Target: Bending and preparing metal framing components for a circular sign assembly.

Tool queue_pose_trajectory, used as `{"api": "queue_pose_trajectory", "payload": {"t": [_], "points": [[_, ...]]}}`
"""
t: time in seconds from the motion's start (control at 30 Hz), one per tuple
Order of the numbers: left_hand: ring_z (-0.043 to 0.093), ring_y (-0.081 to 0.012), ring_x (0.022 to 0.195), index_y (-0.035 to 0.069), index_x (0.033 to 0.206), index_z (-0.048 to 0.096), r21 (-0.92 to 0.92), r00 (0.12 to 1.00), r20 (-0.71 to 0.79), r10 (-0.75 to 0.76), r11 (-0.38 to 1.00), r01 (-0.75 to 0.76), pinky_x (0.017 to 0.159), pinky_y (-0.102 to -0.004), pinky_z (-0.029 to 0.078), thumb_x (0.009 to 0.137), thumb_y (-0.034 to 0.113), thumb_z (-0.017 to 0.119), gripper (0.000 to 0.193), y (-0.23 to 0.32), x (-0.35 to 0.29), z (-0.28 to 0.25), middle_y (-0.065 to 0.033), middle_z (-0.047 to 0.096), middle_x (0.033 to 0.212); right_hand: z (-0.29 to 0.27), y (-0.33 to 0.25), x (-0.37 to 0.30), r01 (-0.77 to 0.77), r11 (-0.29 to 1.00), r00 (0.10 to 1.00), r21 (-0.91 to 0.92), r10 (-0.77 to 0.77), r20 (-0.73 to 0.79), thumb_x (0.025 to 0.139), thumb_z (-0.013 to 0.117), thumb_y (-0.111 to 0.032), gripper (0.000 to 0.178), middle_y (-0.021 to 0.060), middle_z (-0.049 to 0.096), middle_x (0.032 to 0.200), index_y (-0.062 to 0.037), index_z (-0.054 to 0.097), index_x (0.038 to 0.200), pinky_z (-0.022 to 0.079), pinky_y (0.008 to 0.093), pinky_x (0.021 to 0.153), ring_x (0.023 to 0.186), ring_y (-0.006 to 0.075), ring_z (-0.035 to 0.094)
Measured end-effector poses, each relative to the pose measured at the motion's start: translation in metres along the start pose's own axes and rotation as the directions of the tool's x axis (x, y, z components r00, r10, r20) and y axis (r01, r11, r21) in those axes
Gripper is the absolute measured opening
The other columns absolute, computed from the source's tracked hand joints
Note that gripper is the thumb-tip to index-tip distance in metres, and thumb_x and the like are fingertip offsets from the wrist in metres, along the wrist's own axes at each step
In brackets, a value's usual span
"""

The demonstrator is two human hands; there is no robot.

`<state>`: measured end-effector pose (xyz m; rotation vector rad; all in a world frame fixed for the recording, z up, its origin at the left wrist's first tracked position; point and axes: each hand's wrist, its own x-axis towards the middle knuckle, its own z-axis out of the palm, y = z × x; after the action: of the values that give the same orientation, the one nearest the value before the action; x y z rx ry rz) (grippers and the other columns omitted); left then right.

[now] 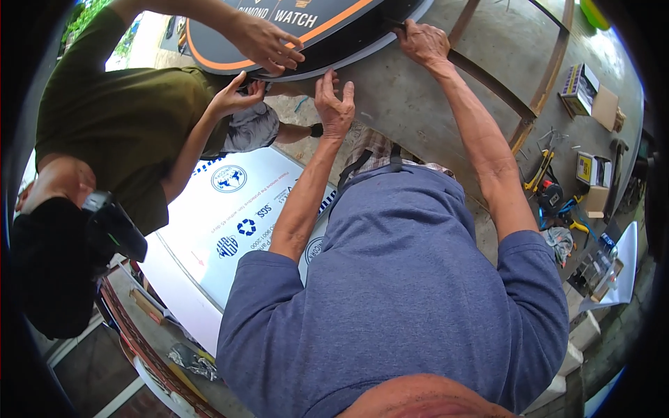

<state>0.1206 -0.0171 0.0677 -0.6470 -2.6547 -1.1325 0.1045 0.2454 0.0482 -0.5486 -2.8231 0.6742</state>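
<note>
Left hand [335,104] is up, fingers loosely spread, holding nothing, fingertips right at near rim of the round black sign [331,43] with orange ring. Right hand [424,45], up and right of the left one, is curled around a dark piece [396,29] at the sign's edge; can't tell if it's part of the sign or separate. Sign lies ahead of left hand, and left of right hand. Co-worker's one hand [268,45] is on the sign, left of left hand; the other [237,97] is at its rim, lower. Grey tabletop [411,104] below right hand, brown frame [495,85] right of it. Yellow-handled pliers [541,171] further right and nearer the body. White printed sheet [209,223] down-left of left hand.
</note>
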Motion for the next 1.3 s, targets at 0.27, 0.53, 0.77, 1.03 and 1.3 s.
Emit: {"api": "queue_pose_trajectory", "payload": {"t": [0.27,0.53,0.77,1.03,1.3], "points": [[0.06,-0.0345,0.118,-0.005,0.136,0.055,0.142,0.998,-0.029,0.061,0.988,-0.056,0.1,-0.0425,0.049,0.087,0.013,0.071,0.055,-0.007,-0.005,-0.005,-0.0214,0.062,0.128,0.002,-0.001,0.004,0.028,0.999,0.999,-0.047,-0.029,-0.035,0.094,0.059,-0.049,0.042,0.02,0.074,0.086,-0.0075,0.067,0.097,0.057,0.0492,0.076,0.085,0.0391,0.073],[0.024,-0.0386,0.152,-0.004,0.155,0.03,0.354,0.903,0.179,0.391,0.831,-0.43,0.124,-0.049,0.019,0.081,0.017,0.074,0.089,0.049,0.055,0.006,-0.0236,0.028,0.162,0.0,0.001,-0.004,0.04,0.998,0.996,-0.043,-0.043,-0.079,0.092,0.062,-0.046,0.039,0.0195,0.073,0.081,-0.0068,0.065,0.093,0.058,0.0485,0.072,0.079,0.0369,0.073],[0.016,-0.0397,0.154,-0.005,0.156,0.025,0.439,0.921,0.25,0.298,0.813,-0.382,0.125,-0.0496,0.014,0.078,0.02,0.078,0.098,0.046,0.066,0.029,-0.0242,0.021,0.165,-0.006,-0.002,-0.008,0.027,0.999,0.997,0.037,-0.025,-0.069,0.093,0.061,-0.043,0.04,0.0205,0.072,0.077,-0.0041,0.066,0.092,0.056,0.0503,0.072,0.077,0.0386,0.072],[0.012,-0.0382,0.155,-0.004,0.158,0.02,0.358,0.93,0.19,0.315,0.86,-0.364,0.126,-0.0485,0.01,0.077,0.019,0.075,0.101,0.044,0.067,0.03,-0.0228,0.017,0.166,-0.012,-0.007,-0.001,0.029,0.997,0.998,0.068,-0.026,-0.053,0.095,0.06,-0.044,0.04,0.0225,0.071,0.077,-0.0043,0.067,0.091,0.055,0.0526,0.072,0.076,0.0422,0.071],[0.027,-0.0411,0.151,-0.006,0.154,0.031,0.034,0.97,-0.067,0.234,0.972,-0.232,0.122,-0.0441,0.027,0.089,0.014,0.067,0.076,0.037,0.029,-0.001,-0.0263,0.032,0.16,-0.015,-0.01,-0.007,-0.003,0.999,0.999,-0.053,0.006,0.048,0.099,0.051,-0.051,0.047,0.021,0.073,0.085,-0.0072,0.067,0.099,0.055,0.0516,0.079,0.086,0.041,0.072]]}}
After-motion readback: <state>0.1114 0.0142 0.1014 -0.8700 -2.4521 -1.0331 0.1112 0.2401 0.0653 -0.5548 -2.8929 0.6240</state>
